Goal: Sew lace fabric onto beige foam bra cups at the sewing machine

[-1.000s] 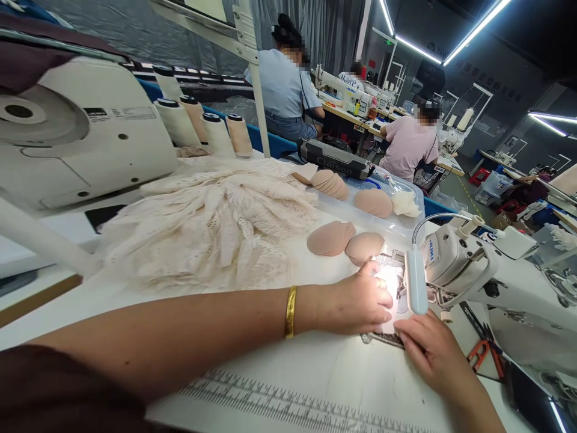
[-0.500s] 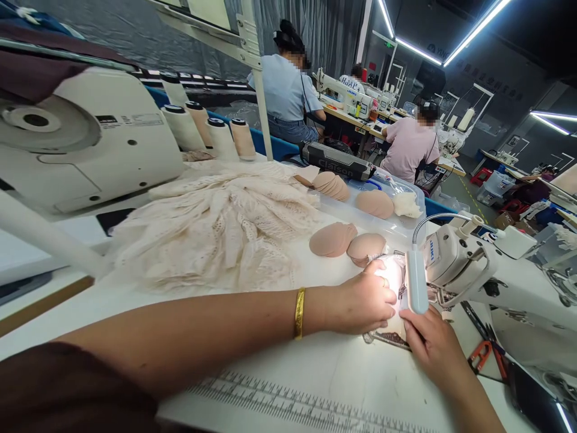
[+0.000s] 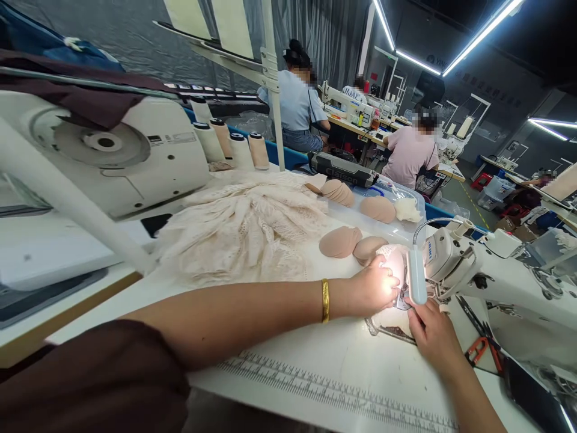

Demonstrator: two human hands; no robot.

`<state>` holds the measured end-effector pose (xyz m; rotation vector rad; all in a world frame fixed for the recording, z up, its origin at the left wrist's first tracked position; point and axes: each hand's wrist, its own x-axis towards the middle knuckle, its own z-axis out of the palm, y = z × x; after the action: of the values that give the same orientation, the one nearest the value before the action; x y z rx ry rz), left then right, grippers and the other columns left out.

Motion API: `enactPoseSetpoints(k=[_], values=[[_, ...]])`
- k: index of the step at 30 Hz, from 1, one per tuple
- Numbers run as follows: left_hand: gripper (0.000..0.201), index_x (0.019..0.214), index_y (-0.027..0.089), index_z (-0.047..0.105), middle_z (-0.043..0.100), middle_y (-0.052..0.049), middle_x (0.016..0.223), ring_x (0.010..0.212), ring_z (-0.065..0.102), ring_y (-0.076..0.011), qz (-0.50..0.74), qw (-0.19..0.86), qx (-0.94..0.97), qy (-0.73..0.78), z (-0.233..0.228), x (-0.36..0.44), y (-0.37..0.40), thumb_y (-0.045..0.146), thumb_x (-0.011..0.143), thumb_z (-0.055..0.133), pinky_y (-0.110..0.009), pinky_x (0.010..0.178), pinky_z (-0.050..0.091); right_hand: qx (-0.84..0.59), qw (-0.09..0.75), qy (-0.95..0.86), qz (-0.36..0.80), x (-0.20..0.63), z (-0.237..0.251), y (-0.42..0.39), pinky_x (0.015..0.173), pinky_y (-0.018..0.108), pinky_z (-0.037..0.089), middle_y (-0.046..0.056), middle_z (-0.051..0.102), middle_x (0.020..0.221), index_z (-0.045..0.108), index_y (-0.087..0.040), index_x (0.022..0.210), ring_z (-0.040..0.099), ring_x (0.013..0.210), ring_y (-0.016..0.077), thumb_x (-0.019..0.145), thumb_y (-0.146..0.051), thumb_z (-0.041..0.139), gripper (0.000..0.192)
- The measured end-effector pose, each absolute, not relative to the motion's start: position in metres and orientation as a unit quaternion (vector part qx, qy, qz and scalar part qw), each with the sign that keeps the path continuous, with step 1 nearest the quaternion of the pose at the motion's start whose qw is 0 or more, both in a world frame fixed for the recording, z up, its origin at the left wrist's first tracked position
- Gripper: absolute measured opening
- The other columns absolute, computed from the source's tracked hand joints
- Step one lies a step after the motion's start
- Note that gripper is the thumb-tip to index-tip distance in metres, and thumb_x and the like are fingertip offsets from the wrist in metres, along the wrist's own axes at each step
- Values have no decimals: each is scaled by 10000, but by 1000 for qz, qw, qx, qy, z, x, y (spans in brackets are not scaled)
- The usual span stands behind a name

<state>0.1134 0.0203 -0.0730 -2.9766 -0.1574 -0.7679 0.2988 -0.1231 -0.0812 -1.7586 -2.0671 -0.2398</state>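
Under the bright lamp, my left hand point(image 3: 377, 287) is closed on a pale pink fabric cup point(image 3: 393, 260) with a lacy edge, its fingers curled over the near side. My right hand point(image 3: 431, 329) rests on the machine bed just right of it, thumb and forefinger apart, the forefinger tip close to the fabric's lower edge. Both hands are beside the head of a white sewing machine point(image 3: 444, 255). The lamp point(image 3: 416, 278) hides the needle area and part of the fabric. Beige cups point(image 3: 340, 242) lie beyond my left hand.
Cream lace point(image 3: 247, 234) is heaped at left, with thread cones point(image 3: 258, 151) behind. A clear plastic tray point(image 3: 417, 210) holds more cups. Orange-handled snips point(image 3: 478, 349) lie right of my right hand. A ruler strip point(image 3: 333, 388) runs along the front edge. Co-workers sit at machines beyond.
My left hand has shifted slightly up with the fabric cup, baring more of the machine bed below. The right hand stays close to the same spot. The camera view has shifted a little.
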Motion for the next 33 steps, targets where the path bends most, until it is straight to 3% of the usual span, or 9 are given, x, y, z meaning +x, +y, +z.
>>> enactPoseSetpoints(k=[6,10,12,15,19,22,24,28,33], values=[[265,1011,183,649,667,-99,1165,933,619,-246,-179,37,-982,-50,-54,40,-41,409,888,710,-487,941,387,-590,250,-761,-102,313,-98,-129,716,371,578,54,727,928,643,-290,1136,726,838,252,1008,-268,433,247],[361,1238,201,580,562,-135,1405,1148,569,-311,-175,27,-962,-206,-43,-19,-53,390,939,651,-487,996,366,-547,276,-782,-118,332,-121,-120,609,366,575,61,747,974,648,-298,1149,736,782,258,992,-347,473,240],[415,1260,184,564,556,-162,1393,1163,553,-339,-173,9,-936,-306,-45,-41,-52,381,915,686,-482,975,399,-528,284,-791,-124,334,-124,-116,587,352,573,56,748,956,652,-297,1145,739,792,254,990,-361,488,235],[150,1017,168,601,647,-112,1130,990,588,-272,-153,-61,-923,-349,-55,-54,-52,241,901,661,-392,858,465,-512,298,-798,-108,319,-113,-120,614,340,586,38,724,873,649,-301,1116,727,781,241,997,-353,505,194],[112,863,187,549,614,-29,888,792,562,-179,-224,-247,-889,-313,-55,-43,-58,80,829,546,-295,710,457,-518,282,-807,25,272,-85,-140,721,334,606,38,716,968,638,-323,1142,713,894,223,1013,-316,517,177],[53,868,189,529,565,2,815,738,538,-141,-326,-510,-745,-282,-40,-33,-61,205,848,576,-260,669,444,-532,314,-780,96,234,-68,-150,1035,496,521,128,549,1449,446,-305,1480,533,1338,318,932,-423,670,604],[155,864,189,519,540,13,799,726,526,-129,-365,-632,-634,-255,-32,-31,-60,292,838,633,-256,667,435,-561,354,-719,207,217,-61,-152,1071,518,483,145,473,1524,336,-294,1549,438,1422,336,890,-482,716,784],[305,875,191,539,552,14,848,726,541,-120,-295,-769,-516,-238,-28,-38,-47,360,747,759,-251,666,427,-514,447,-554,479,208,-49,-144,825,358,565,73,679,1143,575,-271,1239,668,1009,237,908,-520,679,427],[504,1034,199,629,595,-8,978,877,562,-162,-79,-770,-596,-214,-19,-27,-34,409,644,870,-265,760,446,-504,394,-559,527,208,-24,-134,658,247,449,-12,636,906,660,-257,1017,544,731,132,829,-461,796,309]])
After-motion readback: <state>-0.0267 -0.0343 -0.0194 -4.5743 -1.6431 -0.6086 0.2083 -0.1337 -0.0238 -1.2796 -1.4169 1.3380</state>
